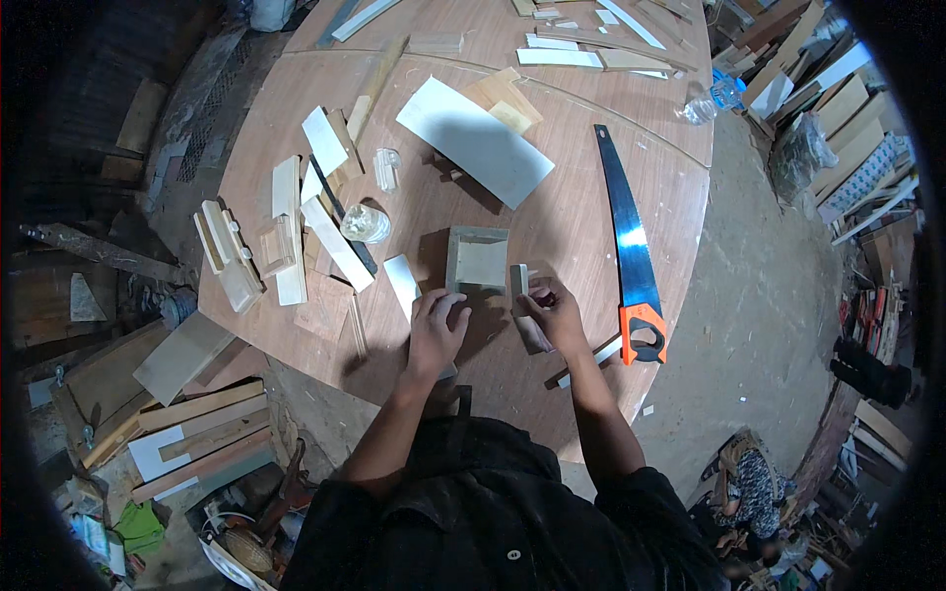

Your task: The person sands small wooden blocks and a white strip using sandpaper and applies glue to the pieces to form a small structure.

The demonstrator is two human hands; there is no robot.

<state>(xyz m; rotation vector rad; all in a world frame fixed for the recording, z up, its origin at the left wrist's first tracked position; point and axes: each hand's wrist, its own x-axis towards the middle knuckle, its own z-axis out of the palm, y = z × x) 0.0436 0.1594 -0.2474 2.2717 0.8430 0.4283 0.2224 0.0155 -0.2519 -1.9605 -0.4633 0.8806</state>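
Note:
A small open-topped wooden box (479, 232) sits on the round-edged table in front of me. By its near left corner is my left hand (437, 333), fingers loosely bent and thumb apart, with nothing visible in it. Whether its fingertips touch the box is hard to tell. My right hand (557, 313) pinches a narrow wooden board (520, 286), held on edge just right of the box. A white strip (401, 280) lies partly under my left hand. Below my right hand, another short strip (607, 351) rests at the table's near edge.
On the right lies a handsaw (631, 231) with an orange handle. A white board (475, 141) leans on wood scraps beyond the box. A clear tub (365, 224) and several wood strips lie left. A plastic bottle (711, 101) stands far right. Another person (751, 488) is lower right.

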